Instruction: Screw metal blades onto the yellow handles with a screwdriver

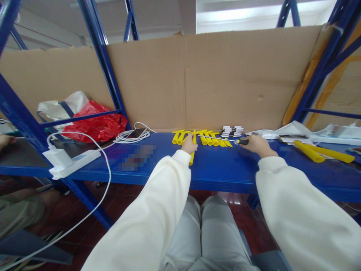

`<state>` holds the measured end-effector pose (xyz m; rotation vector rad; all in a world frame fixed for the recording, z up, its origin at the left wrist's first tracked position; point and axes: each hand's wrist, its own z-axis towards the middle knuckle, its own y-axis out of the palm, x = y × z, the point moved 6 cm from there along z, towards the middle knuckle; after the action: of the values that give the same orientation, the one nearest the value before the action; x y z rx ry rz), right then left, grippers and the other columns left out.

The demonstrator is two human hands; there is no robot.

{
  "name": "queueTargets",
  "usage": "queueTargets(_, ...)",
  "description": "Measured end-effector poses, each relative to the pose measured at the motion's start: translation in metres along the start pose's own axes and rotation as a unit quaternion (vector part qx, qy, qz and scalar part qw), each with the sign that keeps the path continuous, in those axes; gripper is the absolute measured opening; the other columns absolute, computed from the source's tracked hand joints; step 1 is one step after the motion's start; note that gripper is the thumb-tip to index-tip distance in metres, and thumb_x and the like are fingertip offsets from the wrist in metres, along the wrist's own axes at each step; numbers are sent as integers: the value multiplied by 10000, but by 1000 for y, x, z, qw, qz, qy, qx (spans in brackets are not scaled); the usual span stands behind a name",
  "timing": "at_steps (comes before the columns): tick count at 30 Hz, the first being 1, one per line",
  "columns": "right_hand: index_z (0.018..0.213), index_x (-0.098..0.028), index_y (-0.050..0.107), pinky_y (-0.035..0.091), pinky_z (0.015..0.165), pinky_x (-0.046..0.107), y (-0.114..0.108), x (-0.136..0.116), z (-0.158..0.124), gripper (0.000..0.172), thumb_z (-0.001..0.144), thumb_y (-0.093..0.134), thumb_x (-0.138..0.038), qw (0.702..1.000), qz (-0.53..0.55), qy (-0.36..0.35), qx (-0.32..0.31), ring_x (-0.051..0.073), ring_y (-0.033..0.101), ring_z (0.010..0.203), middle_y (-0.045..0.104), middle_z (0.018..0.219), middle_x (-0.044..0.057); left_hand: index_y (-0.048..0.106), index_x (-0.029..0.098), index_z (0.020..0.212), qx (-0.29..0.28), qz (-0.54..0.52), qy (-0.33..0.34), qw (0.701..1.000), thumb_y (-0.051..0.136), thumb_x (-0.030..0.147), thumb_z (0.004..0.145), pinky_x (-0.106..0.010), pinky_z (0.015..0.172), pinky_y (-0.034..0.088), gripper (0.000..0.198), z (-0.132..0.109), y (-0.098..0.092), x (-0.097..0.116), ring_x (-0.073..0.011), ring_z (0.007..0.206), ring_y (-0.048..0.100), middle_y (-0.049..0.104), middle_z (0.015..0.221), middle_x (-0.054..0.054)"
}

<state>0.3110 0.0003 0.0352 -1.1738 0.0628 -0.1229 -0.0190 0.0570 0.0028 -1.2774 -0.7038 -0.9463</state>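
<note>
My left hand (189,144) is closed around a yellow T-shaped plastic piece with a tubular handle (192,159), whose open end points toward me. In my right hand (258,145) is a screwdriver (244,142), gripped by its dark handle. Its long thin metal shaft reaches left over the yellow parts, with the tip near the piece in my left hand. Several similar yellow T-shaped pieces (209,140) lie side by side on the blue tabletop (220,165). Small flat yellow parts (227,143) rest at the right end of that row.
Behind the row sits a stack of small white-and-black pieces (231,131). Two larger yellow tubes (313,153) lie at right. On the left are a coiled white cable (131,136), a red plastic bag (97,122) and a power strip (77,162). Another person's hand (6,140) shows far left.
</note>
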Motion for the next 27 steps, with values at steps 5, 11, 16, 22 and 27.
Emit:
queueTargets(5, 1153, -231, 886, 620, 928, 457, 6, 0, 4, 336, 899, 702, -349, 1000, 14, -14, -5, 377, 812, 1072, 881, 1079, 152, 570, 178, 1453, 4, 19, -1, 1000, 697, -49, 961, -184, 670, 572, 557, -2, 0, 1, -78, 575, 685, 815, 1092, -28)
queueTargets(11, 1142, -203, 881, 606, 1016, 522, 9, 1, 5, 336, 873, 699, -291, 1000, 21, -12, 13, 413, 780, 1175, 860, 1188, 200, 573, 182, 1452, 8, 28, -2, 1000, 690, -66, 933, -203, 720, 621, 587, -5, 0, 3, -101, 638, 748, 823, 1104, -33)
queueTargets(16, 1087, -240, 841, 582, 1029, 557, 7, 3, 4, 283, 835, 749, -330, 999, 24, -9, 27, 412, 772, 1151, 857, 1150, 174, 600, 181, 1431, 5, 21, -5, 1000, 719, -66, 930, -202, 701, 615, 571, -4, 0, 2, -106, 641, 752, 818, 1061, -25)
queueTargets(22, 1155, -242, 823, 564, 1048, 577, 8, 4, 3, 332, 865, 695, -342, 1000, 16, 19, -8, 401, 801, 1094, 870, 1084, 154, 609, 192, 1418, 4, -6, 8, 1000, 763, -65, 904, -191, 643, 591, 595, -2, 1, 0, -71, 592, 703, 814, 1218, -52)
queueTargets(27, 1142, -241, 847, 553, 1076, 624, 12, 2, 6, 335, 886, 655, -341, 999, 34, 11, -19, 423, 788, 1165, 871, 1182, 166, 580, 190, 1436, -3, 7, -1, 1000, 737, -65, 916, -200, 693, 618, 599, -1, 1, -1, -94, 623, 730, 819, 1098, -25)
